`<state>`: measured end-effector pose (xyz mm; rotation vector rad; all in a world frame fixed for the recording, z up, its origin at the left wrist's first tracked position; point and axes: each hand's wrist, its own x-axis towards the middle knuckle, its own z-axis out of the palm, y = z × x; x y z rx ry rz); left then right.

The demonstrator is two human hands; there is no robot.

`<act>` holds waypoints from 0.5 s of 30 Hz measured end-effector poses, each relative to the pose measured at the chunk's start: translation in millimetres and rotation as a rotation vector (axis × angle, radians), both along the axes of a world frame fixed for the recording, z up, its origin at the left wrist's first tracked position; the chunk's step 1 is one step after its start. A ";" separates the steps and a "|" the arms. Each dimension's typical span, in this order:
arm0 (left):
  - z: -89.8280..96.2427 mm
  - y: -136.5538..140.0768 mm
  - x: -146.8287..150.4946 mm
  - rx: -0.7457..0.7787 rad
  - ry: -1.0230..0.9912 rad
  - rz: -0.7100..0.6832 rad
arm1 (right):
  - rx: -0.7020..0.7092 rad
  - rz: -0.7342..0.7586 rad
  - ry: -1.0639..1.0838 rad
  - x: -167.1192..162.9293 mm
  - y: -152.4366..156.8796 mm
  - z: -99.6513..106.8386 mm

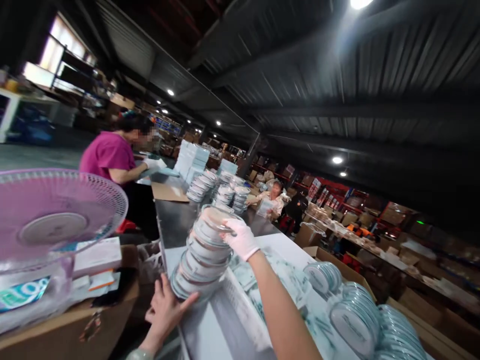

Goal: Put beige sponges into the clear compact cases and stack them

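A tall, slightly leaning stack of round flat clear-rimmed cases [204, 255] rises in front of me at the table's near left side. My right hand [242, 239], in a white glove, has its fingers bent over the rim of the top case. My left hand [165, 310], bare, is beside the bottom of the stack with its fingers apart and thumb stretched toward it; whether the thumb touches is hard to tell. Right of the stack, a white tray [245, 312] holds pale green-and-white packets [285, 280], partly hidden by my right forearm.
More round cases [354, 317] lie in rows at the right, near open cardboard boxes [337, 262]. Further stacks [225, 192] and pale boxes [191, 160] stand at the far end. A pink fan [56, 220] is at the left, near a person in a magenta shirt [108, 152]. Another person [272, 202] sits beyond.
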<state>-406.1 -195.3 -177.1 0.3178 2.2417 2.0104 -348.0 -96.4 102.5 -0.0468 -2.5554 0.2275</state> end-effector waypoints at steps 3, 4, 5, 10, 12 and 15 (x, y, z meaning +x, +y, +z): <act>-5.6 22.7 -18.4 -0.136 0.219 0.014 | 0.105 -0.083 -0.115 -30.2 8.5 6.6; -4.0 28.7 -25.1 -0.160 0.251 -0.005 | 0.133 -0.127 -0.141 -36.8 11.0 8.8; -0.3 34.8 -32.0 -0.183 0.261 -0.033 | 0.166 -0.177 -0.164 -41.9 13.6 10.8; 34.7 75.6 -61.7 -0.232 0.191 -0.139 | 0.393 -0.362 -0.226 -30.2 19.3 11.8; 49.7 92.6 -71.7 -0.226 0.176 -0.104 | 0.459 -0.330 -0.208 3.0 15.4 3.9; 71.7 108.7 -85.1 -0.278 0.169 -0.087 | 0.628 -0.248 -0.127 91.9 12.1 -20.2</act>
